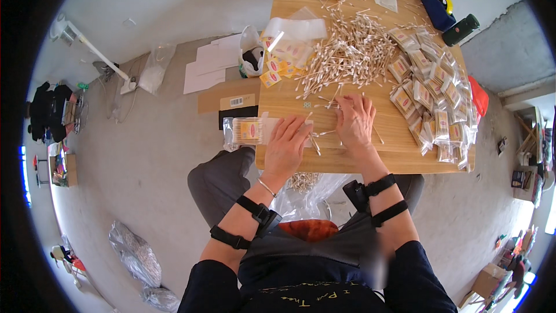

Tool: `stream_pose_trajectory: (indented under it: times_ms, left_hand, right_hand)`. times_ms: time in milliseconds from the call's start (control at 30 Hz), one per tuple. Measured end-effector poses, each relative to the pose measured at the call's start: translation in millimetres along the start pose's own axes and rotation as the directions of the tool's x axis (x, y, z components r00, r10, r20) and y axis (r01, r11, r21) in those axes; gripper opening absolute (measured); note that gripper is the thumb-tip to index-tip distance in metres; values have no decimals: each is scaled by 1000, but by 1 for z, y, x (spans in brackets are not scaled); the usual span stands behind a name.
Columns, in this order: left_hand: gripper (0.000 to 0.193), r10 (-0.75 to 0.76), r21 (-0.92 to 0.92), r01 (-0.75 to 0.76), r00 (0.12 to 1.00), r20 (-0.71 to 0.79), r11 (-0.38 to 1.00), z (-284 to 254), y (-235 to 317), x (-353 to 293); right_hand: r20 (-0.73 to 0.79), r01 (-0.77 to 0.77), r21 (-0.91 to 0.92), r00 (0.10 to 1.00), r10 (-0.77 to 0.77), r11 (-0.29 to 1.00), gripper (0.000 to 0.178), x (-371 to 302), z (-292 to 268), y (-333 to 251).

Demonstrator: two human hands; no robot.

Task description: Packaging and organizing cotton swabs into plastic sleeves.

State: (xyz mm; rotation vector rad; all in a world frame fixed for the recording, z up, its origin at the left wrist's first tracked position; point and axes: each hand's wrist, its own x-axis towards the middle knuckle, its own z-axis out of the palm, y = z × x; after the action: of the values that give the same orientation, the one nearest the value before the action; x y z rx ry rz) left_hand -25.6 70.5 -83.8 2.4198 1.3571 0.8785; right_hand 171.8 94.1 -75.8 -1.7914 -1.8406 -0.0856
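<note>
My left hand [288, 144] rests low over the table's front edge, fingers bent together, with cotton swabs poking out at its fingertips. Under it shows a white paper sheet, and beside it a clear bag [248, 131] of lined-up swabs with a yellow label. My right hand [354, 120] is curled on the wood, its fingers closed around a few swabs whose tips stick out by the thumb. Between the hands lie several loose swabs [315, 142]. Beyond them spreads a big heap of cotton swabs [353, 49].
Filled swab packets [428, 93] are piled on the right of the wooden table [394, 159]. Yellow labels [278, 69] and clear bags [296, 28] lie at its left. A tape dispenser [437, 8] and dark cylinder [461, 29] stand far right. A plastic bag with swabs [304, 182] hangs at my lap.
</note>
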Motion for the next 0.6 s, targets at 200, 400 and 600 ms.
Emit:
stream_pose_trajectory:
  times_ms: [200,400,600]
  left_hand:
    - [15,-15,-144,10,999,-38,990,3,1,-2]
    - [12,-1,-194,-13,997,-71,981,1,2,-2]
    - [12,45,-245,-66,995,-91,967,-1,2,-2]
  right_hand:
    - [9,-68,5,998,68,998,27,12,3,28]
    - [-44,-77,20,996,78,997,26,7,-17,33]
    - [125,209,126,967,-224,970,20,-25,-36,15]
